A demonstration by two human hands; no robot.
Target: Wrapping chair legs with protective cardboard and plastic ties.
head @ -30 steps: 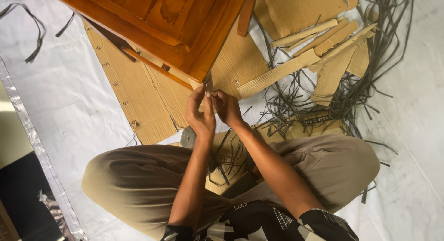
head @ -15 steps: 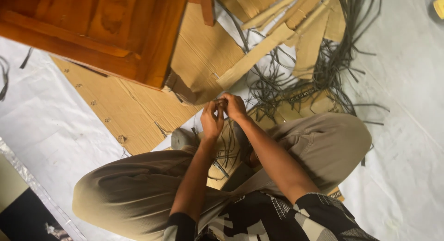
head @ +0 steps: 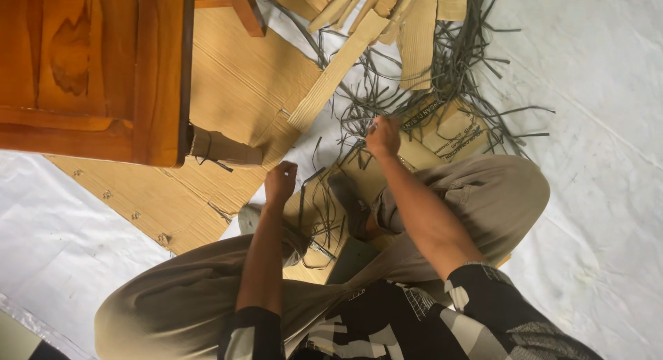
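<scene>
- a varnished wooden furniture piece (head: 97, 70) is seen at the upper left, resting on flattened cardboard sheets (head: 228, 77); its lower right corner is wrapped in a cardboard corner guard (head: 224, 149), probably left there as packing protection.
- the white floor covering (head: 62, 215) is laid under everything, and open room is left along the lower left beside the knee.
- the left hand (head: 281, 182) is held closed in a loose fist just above the crossed legs, near the corner guard but apart from it; whether something thin is pinched inside cannot be told.
- a few loose dark strips (head: 319, 211) are spread over the cardboard between the knees.
- the right hand (head: 383, 135) is stretched forward, its fingers curled at the near edge of the tangle of dark packing straps (head: 442, 77); a strap seems to be gripped, though the grasp itself is not clearly shown.
- torn cardboard strips (head: 387, 28) are piled at the top, crossing the straps, so that side is crowded.
- to the right, past the bent knee (head: 497, 194), the white covering is left bare and offers the widest room.
</scene>
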